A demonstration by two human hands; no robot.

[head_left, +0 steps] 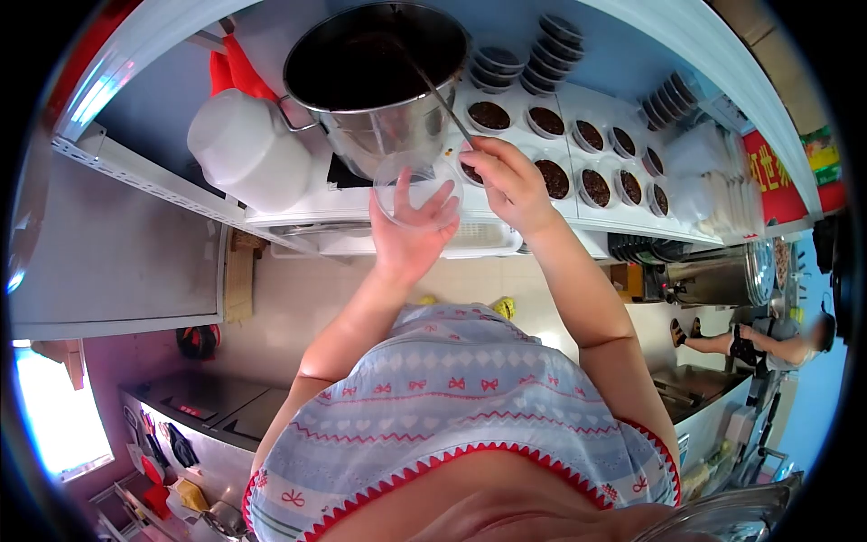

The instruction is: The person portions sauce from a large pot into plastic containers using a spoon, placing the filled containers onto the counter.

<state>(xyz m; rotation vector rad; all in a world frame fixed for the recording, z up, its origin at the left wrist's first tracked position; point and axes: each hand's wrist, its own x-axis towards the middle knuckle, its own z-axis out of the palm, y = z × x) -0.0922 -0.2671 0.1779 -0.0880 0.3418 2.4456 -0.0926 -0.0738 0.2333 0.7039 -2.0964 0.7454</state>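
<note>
My left hand [406, 239] holds a clear round plastic tub [417, 191] in front of the pot, and its fingers show through the plastic. In my right hand [513, 185] is the end of a long thin metal handle [438, 95], probably of a ladle. That handle runs over the rim into a big steel pot [384, 135] with dark contents, where its far end is hidden. Just beyond my right hand, several round tubs [551, 179] filled with a dark, chunky food stand in rows on the white shelf [578, 210].
Stacked tubs [553, 54] stand behind the rows, with another stack [670, 98] farther right. A white plastic jug [244, 149] is left of the pot. Clear plastic bags [713, 172] lie at the right end. Another person [781, 341] is off to the right.
</note>
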